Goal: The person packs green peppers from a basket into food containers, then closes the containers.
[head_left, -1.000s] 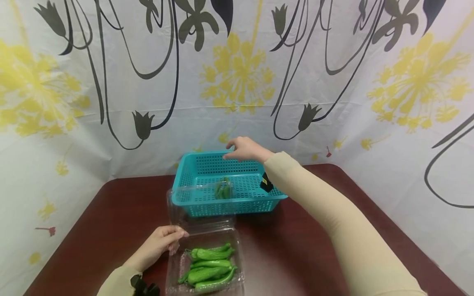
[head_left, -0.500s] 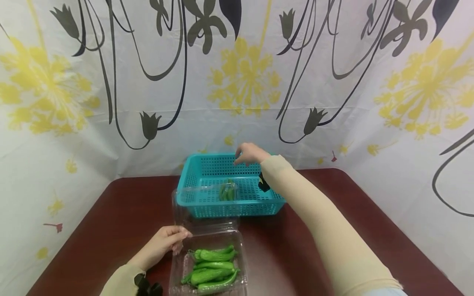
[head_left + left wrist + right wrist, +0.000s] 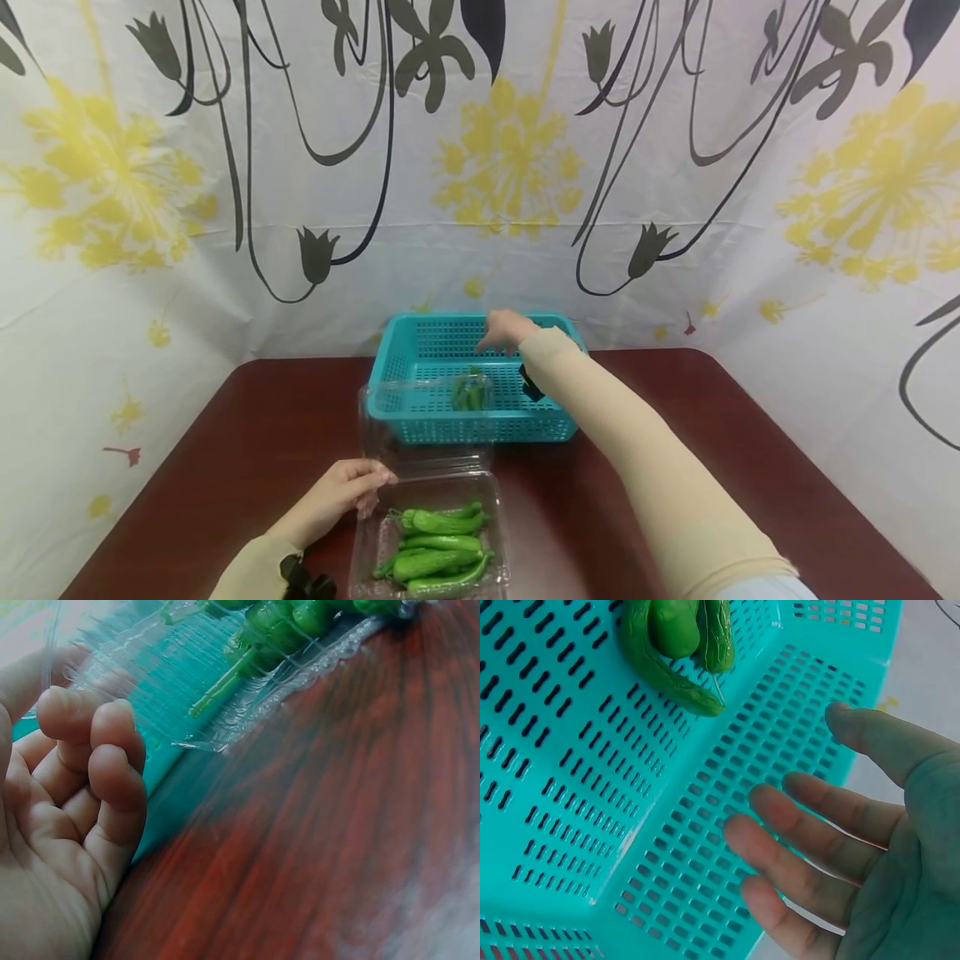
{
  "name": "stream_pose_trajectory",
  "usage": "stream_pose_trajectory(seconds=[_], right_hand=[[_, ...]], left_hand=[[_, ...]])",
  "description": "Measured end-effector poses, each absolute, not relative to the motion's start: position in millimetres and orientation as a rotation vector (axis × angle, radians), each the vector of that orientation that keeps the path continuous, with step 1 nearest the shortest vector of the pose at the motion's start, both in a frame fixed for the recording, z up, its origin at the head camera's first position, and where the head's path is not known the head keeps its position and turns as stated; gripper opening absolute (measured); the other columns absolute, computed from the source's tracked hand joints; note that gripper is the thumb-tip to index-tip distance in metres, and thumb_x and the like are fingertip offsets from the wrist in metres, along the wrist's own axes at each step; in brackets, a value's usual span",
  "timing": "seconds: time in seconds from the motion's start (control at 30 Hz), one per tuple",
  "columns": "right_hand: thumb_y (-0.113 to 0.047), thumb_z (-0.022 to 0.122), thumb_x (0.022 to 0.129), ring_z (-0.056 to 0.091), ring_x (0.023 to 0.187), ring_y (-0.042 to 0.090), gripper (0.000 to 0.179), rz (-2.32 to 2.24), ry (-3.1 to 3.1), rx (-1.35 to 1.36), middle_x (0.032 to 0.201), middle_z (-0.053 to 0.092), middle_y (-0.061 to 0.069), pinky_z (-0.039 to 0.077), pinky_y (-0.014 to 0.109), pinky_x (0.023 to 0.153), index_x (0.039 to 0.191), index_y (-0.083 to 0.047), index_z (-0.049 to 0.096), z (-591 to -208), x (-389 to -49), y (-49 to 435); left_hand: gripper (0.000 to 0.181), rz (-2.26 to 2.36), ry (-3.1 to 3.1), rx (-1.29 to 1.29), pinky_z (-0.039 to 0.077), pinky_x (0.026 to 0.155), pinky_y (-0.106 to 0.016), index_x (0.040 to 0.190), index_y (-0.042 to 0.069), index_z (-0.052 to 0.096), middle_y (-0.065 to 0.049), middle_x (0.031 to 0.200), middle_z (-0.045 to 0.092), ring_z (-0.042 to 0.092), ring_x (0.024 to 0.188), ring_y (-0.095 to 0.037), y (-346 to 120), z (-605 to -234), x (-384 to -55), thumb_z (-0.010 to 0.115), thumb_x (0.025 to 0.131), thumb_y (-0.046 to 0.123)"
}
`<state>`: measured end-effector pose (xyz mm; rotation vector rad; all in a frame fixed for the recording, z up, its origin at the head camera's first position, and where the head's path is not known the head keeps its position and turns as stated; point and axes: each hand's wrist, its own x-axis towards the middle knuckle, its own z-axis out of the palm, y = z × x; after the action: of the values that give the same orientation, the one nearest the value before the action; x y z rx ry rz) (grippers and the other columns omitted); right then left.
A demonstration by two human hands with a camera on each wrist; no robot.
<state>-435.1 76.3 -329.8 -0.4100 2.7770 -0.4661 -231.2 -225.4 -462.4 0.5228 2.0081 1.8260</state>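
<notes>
I see right hand (image 3: 504,328) has come lower over turquoise basket (image 3: 517,429), spread, empty | left hand (image 3: 347,493) pinches clear clamshell box (image 3: 498,517) | green peppers (image 3: 442,542) in box, more peppers (image 3: 675,630) in basket | reach seems unfinished

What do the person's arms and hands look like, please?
The left hand and right hand are bare. The left sleeve and right sleeve are plain beige, with pale blue fabric at the right one's upper end. A small black device shows at each wrist.
</notes>
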Motion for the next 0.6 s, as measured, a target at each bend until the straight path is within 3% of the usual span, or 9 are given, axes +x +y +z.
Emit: stream_pose_trajectory(seconds=[0.07,0.2,0.33,0.43,0.6], right_hand=[[-0.036,0.069,0.090,0.066,0.086,0.032,0.036,-0.449,2.775,-0.397,0.101,0.065,0.015,0.054,0.040,0.069,0.106,-0.004,0.067,-330,-434,73],[-0.040,0.069,0.090,0.064,0.072,0.027,0.053,-0.420,2.765,-0.353,0.101,0.064,0.015,0.051,0.036,0.059,0.127,-0.005,0.056,-330,-432,65],[-0.043,0.070,0.089,0.049,0.055,0.018,0.072,-0.421,2.740,-0.263,0.089,0.061,0.010,0.043,0.034,0.050,0.144,-0.008,0.040,-333,-432,59],[-0.046,0.070,0.087,0.050,0.058,0.019,0.071,-0.381,2.741,-0.249,0.087,0.058,0.008,0.042,0.034,0.050,0.141,-0.009,0.044,-336,-434,57],[-0.057,0.066,0.086,0.064,0.081,0.026,0.069,-0.250,2.759,-0.356,0.108,0.061,0.010,0.049,0.035,0.062,0.132,-0.006,0.055,-341,-436,53]], left_hand=[[0.031,1.826,2.014,0.530,0.047,0.057,-0.028,0.106,-0.006,0.067,0.005,0.058,0.047,0.047,0.054,-0.008,-225,-462,-231,0.055,0.100,0.021],[0.031,1.827,2.021,0.536,0.047,0.057,-0.027,0.106,-0.007,0.066,0.005,0.058,0.047,0.048,0.054,-0.008,-225,-460,-231,0.055,0.100,0.020],[0.032,1.821,2.017,0.529,0.047,0.058,-0.028,0.107,-0.007,0.067,0.005,0.058,0.047,0.048,0.055,-0.008,-225,-460,-231,0.055,0.100,0.022],[0.033,1.816,2.012,0.526,0.047,0.059,-0.028,0.108,-0.007,0.066,0.005,0.058,0.047,0.049,0.055,-0.008,-225,-461,-231,0.054,0.100,0.023],[0.032,1.839,1.992,0.533,0.047,0.057,-0.026,0.107,-0.010,0.065,0.006,0.058,0.048,0.048,0.054,-0.007,-224,-462,-230,0.054,0.100,0.019]])
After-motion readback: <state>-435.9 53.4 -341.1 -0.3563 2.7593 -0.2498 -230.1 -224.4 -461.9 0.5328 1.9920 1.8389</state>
